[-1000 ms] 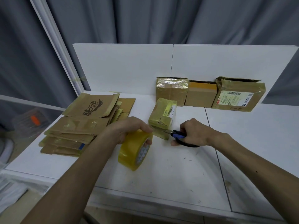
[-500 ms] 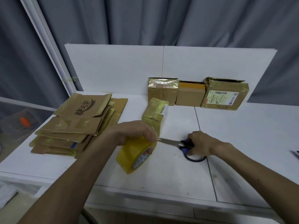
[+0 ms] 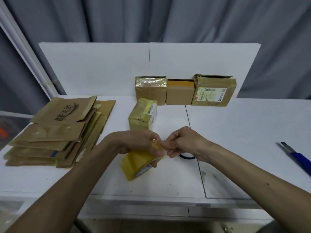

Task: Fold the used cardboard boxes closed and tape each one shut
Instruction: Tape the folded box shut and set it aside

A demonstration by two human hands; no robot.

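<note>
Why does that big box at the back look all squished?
The labelled box at the right end of the back row looks battered: its top edge is torn and crumpled, with a flap sticking up unevenly. The two boxes beside it look squarer. Nothing has spilled.

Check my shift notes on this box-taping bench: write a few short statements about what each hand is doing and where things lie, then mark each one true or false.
1. The left hand grips the yellow roll of packing tape. True.
2. The right hand holds the scissors. False: it pinches at the tape's loose end, and only a dark handle loop shows on the white table beneath it.
3. Three brown cardboard boxes stand in a row against the white backboard. True.
4. The pile of flattened cardboard boxes lies at the table's right. False: it lies at the left.
5. A small tape-wrapped box sits just beyond the hands. True.
</note>
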